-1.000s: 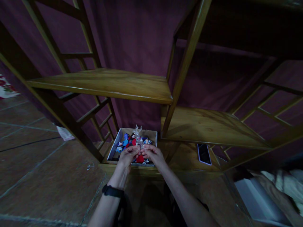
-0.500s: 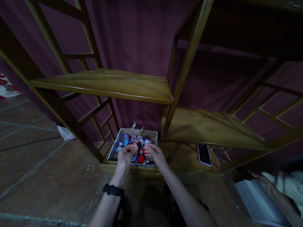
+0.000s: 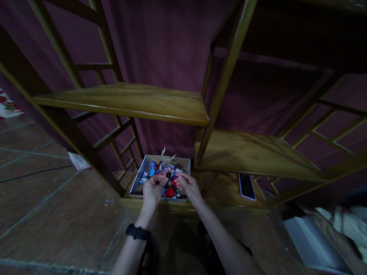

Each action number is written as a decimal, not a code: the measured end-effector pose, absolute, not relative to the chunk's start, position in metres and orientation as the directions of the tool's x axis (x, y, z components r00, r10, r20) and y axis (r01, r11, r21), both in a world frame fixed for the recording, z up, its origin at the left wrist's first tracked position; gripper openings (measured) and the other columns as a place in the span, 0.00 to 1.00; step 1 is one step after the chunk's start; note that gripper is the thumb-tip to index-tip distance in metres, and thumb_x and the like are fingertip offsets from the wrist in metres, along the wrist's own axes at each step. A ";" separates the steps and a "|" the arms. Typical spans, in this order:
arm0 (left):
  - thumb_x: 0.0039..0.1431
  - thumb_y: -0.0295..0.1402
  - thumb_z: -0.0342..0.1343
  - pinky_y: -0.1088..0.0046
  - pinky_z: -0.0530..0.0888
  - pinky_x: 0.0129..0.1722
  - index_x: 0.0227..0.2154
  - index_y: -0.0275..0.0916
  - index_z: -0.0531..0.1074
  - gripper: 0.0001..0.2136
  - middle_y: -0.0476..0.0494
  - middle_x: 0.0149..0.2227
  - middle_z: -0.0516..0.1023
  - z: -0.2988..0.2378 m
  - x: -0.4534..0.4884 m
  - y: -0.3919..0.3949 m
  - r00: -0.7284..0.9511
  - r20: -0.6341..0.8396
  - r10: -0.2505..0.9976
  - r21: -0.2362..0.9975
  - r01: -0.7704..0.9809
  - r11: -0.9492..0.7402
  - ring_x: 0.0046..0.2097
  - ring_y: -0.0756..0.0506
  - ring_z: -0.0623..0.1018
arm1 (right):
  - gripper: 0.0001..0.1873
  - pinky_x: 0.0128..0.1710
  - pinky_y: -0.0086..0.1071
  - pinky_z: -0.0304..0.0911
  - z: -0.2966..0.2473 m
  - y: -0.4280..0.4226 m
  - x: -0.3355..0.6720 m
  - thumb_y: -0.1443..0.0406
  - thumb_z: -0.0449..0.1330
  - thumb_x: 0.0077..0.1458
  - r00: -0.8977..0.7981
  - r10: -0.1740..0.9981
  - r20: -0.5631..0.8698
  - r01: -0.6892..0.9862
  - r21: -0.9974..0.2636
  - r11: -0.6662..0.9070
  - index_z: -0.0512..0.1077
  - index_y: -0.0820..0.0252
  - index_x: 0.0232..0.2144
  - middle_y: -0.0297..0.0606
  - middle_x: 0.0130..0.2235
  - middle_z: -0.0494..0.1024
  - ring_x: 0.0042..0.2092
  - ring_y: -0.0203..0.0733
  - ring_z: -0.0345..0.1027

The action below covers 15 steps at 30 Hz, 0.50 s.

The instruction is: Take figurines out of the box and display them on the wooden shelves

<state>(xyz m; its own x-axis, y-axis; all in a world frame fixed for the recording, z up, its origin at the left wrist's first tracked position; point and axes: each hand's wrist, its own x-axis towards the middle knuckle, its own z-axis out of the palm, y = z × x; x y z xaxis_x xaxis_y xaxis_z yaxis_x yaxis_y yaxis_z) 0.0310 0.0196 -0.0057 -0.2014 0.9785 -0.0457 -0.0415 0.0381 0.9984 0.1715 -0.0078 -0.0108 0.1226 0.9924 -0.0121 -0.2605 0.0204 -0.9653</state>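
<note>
Transparent figurine [image 3: 166,167], antlered, in or over box [image 3: 139,172]

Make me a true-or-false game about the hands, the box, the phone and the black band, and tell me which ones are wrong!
1. The left hand and the right hand are both over the box. True.
2. The phone is inside the box. False: it lies on the wooden shelf, to the right of the box.
3. The black band is on the left arm. True.
4. A lid covers the box. False: its top is open, and the toys inside can be seen.
5. There is something red in the box. True.
</note>
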 end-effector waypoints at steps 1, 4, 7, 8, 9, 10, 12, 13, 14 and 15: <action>0.34 0.33 0.63 0.74 0.66 0.25 0.22 0.36 0.73 0.09 0.50 0.20 0.72 -0.007 0.031 0.019 -0.192 -0.017 0.981 1.000 0.008 0.019 0.23 0.50 0.69 | 0.20 0.27 0.27 0.63 -0.011 -0.007 0.171 0.52 0.59 0.47 0.121 0.993 -0.010 -0.246 -0.969 0.021 0.73 0.60 0.36 0.36 0.28 0.75 0.27 0.33 0.66; 0.37 0.36 0.62 0.73 0.67 0.27 0.24 0.36 0.73 0.10 0.49 0.21 0.73 -0.010 0.032 0.018 -0.163 0.048 0.985 0.992 0.125 -0.028 0.24 0.49 0.71 | 0.19 0.27 0.27 0.63 -0.012 -0.007 0.171 0.52 0.58 0.48 0.124 0.992 -0.010 -0.208 -0.978 0.016 0.72 0.60 0.36 0.35 0.28 0.75 0.27 0.33 0.66; 0.37 0.37 0.61 0.73 0.67 0.29 0.24 0.37 0.73 0.10 0.49 0.22 0.74 -0.010 0.034 0.017 -0.178 0.067 0.982 0.988 0.152 -0.040 0.25 0.49 0.72 | 0.19 0.27 0.27 0.62 -0.013 -0.006 0.171 0.52 0.56 0.49 0.126 0.992 -0.013 -0.197 -0.980 0.012 0.71 0.60 0.37 0.34 0.27 0.75 0.26 0.33 0.66; 0.37 0.37 0.61 0.73 0.67 0.29 0.24 0.37 0.73 0.10 0.49 0.22 0.74 -0.010 0.035 0.016 -0.182 0.069 0.981 0.986 0.159 -0.040 0.25 0.49 0.72 | 0.20 0.26 0.27 0.62 -0.012 -0.006 0.171 0.52 0.56 0.49 0.127 0.992 -0.015 -0.196 -0.981 0.010 0.71 0.59 0.38 0.34 0.27 0.75 0.26 0.33 0.66; 0.38 0.37 0.61 0.73 0.67 0.29 0.24 0.37 0.73 0.10 0.49 0.22 0.74 -0.010 0.035 0.016 -0.183 0.072 0.981 0.985 0.167 -0.041 0.25 0.49 0.72 | 0.20 0.26 0.27 0.62 -0.012 -0.006 0.171 0.52 0.56 0.49 0.127 0.992 -0.017 -0.193 -0.981 0.008 0.70 0.59 0.38 0.34 0.27 0.74 0.26 0.33 0.66; 0.38 0.37 0.61 0.73 0.67 0.29 0.25 0.37 0.73 0.10 0.49 0.22 0.74 -0.010 0.035 0.015 -0.180 0.074 0.981 0.983 0.180 -0.041 0.25 0.49 0.72 | 0.19 0.26 0.27 0.62 -0.011 -0.006 0.170 0.51 0.56 0.50 0.127 0.992 -0.018 -0.187 -0.982 0.006 0.70 0.59 0.37 0.34 0.27 0.74 0.26 0.33 0.65; 0.40 0.38 0.60 0.72 0.68 0.29 0.26 0.38 0.73 0.10 0.49 0.23 0.74 -0.010 0.036 0.013 -0.165 0.088 0.982 0.973 0.226 -0.049 0.25 0.49 0.72 | 0.19 0.26 0.26 0.62 -0.008 -0.007 0.170 0.51 0.55 0.50 0.129 0.991 -0.017 -0.172 -0.985 0.005 0.70 0.59 0.35 0.34 0.27 0.74 0.26 0.33 0.66; 0.41 0.38 0.60 0.72 0.68 0.30 0.26 0.38 0.73 0.10 0.49 0.24 0.75 -0.010 0.037 0.012 -0.155 0.100 0.983 0.965 0.258 -0.057 0.26 0.48 0.72 | 0.18 0.27 0.26 0.62 -0.007 -0.008 0.170 0.51 0.54 0.51 0.130 0.991 -0.016 -0.160 -0.987 0.005 0.70 0.59 0.34 0.35 0.27 0.74 0.26 0.33 0.66; 0.41 0.38 0.59 0.72 0.68 0.30 0.26 0.38 0.73 0.10 0.48 0.25 0.75 -0.009 0.037 0.010 -0.145 0.111 0.983 0.954 0.293 -0.065 0.26 0.48 0.73 | 0.18 0.27 0.26 0.62 -0.005 -0.008 0.170 0.51 0.54 0.51 0.132 0.991 -0.015 -0.148 -0.989 0.005 0.70 0.60 0.33 0.35 0.27 0.74 0.27 0.33 0.66; 0.42 0.38 0.59 0.72 0.68 0.30 0.27 0.39 0.73 0.09 0.48 0.25 0.76 -0.007 0.038 0.008 -0.133 0.122 0.984 0.942 0.328 -0.072 0.27 0.47 0.73 | 0.18 0.27 0.26 0.62 -0.004 -0.009 0.170 0.51 0.54 0.51 0.134 0.991 -0.015 -0.136 -0.991 0.004 0.70 0.60 0.32 0.35 0.27 0.74 0.27 0.33 0.66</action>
<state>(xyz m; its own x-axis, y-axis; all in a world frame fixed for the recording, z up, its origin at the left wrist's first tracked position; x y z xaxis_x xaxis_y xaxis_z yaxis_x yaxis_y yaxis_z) 0.0376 0.0080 -0.0074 -0.1328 0.9836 0.1219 0.3282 -0.0725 0.9418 0.1698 -0.0087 -0.0037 0.1342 0.9908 -0.0145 -0.1362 0.0039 -0.9907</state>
